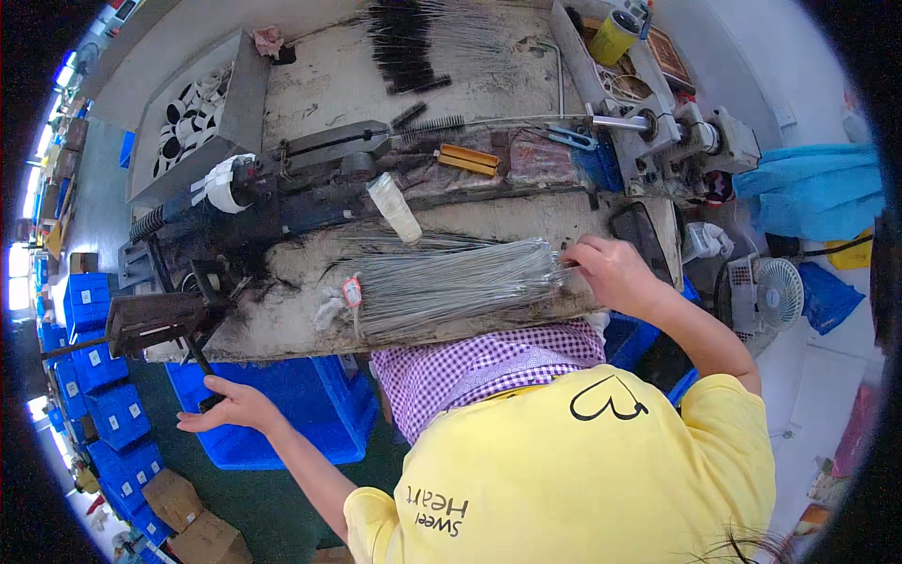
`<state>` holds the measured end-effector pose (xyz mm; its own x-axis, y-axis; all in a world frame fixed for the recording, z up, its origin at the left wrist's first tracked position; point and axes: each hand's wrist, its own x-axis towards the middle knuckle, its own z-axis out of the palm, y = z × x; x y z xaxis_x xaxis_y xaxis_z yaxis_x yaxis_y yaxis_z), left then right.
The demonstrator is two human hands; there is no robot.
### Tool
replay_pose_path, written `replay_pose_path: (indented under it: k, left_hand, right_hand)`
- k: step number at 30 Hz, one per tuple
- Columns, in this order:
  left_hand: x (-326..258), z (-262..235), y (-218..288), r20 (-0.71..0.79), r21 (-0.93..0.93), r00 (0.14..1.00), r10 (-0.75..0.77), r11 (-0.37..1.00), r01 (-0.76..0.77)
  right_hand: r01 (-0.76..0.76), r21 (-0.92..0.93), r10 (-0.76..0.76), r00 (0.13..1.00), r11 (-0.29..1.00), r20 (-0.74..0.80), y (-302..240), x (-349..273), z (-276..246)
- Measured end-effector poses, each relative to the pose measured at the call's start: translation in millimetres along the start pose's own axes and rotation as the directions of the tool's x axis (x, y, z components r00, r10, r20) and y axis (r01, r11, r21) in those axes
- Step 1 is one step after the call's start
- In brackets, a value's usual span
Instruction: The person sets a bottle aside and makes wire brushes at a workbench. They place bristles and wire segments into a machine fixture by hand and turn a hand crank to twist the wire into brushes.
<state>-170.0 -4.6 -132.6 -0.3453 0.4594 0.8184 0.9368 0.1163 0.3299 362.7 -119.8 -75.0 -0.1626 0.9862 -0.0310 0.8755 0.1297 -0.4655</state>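
A thick bundle of thin grey wires [451, 282] lies along the front of a worn workbench [310, 85], tied near its left end with a red tag. My right hand [611, 273] grips the bundle's right end with the fingers curled around the wire tips. My left hand [230, 406] reaches low to the left, below the bench edge, closed on the black handle [209, 402] of a thin lever. The lever runs up to a dark metal bench machine [272, 193]. My yellow shirt and a checked purple apron fill the lower middle.
A grey tray [240, 85] of black-and-white round parts stands at the back left, with black brushes [404, 47] behind the machine. On the bench lie a white plastic roll [395, 207] and an orange block [467, 160]. Blue crates [94, 367] are stacked left. A small fan [775, 291] stands right.
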Motion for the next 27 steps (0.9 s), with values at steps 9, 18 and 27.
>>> replay_pose_path:
  k: [9,18,27]
  left_hand:
    - [25.8,10.7,-90.2,-0.029,-0.229,0.854,-0.519,0.835,0.500]
    - [-20.2,-16.7,90.8,0.002,0.021,0.999,0.032,0.999,-0.032]
    - [-62.8,46.7,275.9,0.954,0.172,-0.131,0.270,-0.134,0.976]
  right_hand:
    - [-0.290,-0.503,-0.009,0.860,0.814,-0.510,55.1,-27.3,-115.6]
    - [-0.222,0.162,0.273,0.714,0.962,-0.645,1.6,42.5,-112.1]
    - [0.026,0.121,0.046,0.829,0.992,-0.557,-13.5,166.1,-51.5]
